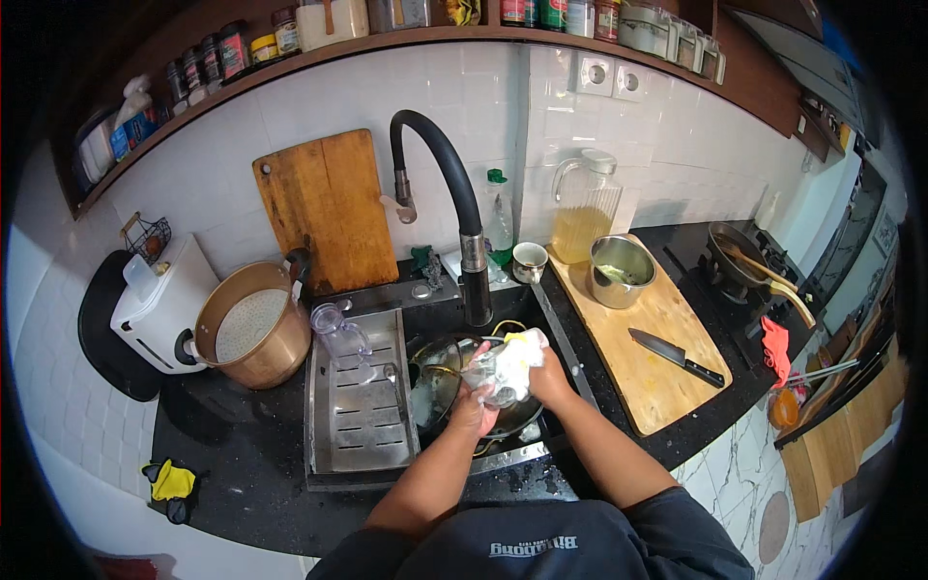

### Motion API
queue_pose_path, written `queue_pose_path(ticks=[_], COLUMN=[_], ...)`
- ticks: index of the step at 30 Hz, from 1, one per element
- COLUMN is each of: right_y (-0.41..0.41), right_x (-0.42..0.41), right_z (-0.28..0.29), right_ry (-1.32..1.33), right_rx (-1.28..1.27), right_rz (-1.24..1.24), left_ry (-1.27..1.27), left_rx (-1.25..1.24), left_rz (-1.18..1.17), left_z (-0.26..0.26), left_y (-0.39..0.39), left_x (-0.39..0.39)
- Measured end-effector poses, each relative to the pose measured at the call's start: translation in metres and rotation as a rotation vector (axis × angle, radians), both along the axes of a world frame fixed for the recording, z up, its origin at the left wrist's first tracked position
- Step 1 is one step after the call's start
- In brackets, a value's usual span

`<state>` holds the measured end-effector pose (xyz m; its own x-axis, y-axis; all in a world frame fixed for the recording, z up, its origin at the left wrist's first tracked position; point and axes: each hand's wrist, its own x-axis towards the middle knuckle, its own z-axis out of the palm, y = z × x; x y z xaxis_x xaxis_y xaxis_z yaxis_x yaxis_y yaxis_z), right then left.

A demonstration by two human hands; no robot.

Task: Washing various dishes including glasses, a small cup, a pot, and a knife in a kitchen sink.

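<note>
Over the sink, my left hand (475,402) grips a clear vessel (487,370), perhaps glass, partly covered in white suds. My right hand (549,377) presses a foamy sponge (523,355), white with a bit of yellow, against its side. Below both hands, the black sink basin (525,304) holds a pan and other dishes, including a see-through lid (435,395). The black flexible faucet (442,145) arches above the basin; no water is seen running. On the metal drain tray (355,442) to the left stands a clear purplish plastic jug (337,330).
A copper-coloured pot (254,326) stands left of the tray. To the right, a wooden board (667,391) bears a kitchen knife (674,355), a steel pot (622,272) and a glass pitcher (583,210). A mug (530,262) sits behind the sink; a frying pan (747,254) rests on the stove.
</note>
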<state>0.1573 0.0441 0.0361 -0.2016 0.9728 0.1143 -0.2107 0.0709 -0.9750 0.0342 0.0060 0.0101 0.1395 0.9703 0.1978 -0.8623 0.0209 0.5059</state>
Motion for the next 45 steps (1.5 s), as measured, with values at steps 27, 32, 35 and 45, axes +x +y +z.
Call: queue_pose_path(ticks=[27, 32, 35, 45], right_y=[-0.027, -0.031, -0.037, -0.080], right_x=[0.042, 0.046, 0.053, 0.009], right_z=[0.003, 0.063, 0.063, 0.022], right_ry=[-0.757, -0.884, -1.229, -1.384], right_rx=[0.758, 0.957, 0.925, 0.777], right_rz=[-0.129, -0.048, 0.175, 0.052], left_ry=[0.127, 0.881, 0.986, 1.402], left_rx=[-0.140, 0.278, 0.332, 0.561], left_rz=[0.217, 0.459, 0.465, 0.852], left_z=[-0.017, -0.005, 0.002, 0.005], left_y=[0.010, 0.001, 0.002, -0.001], left_x=[0.000, 0.004, 0.001, 0.007])
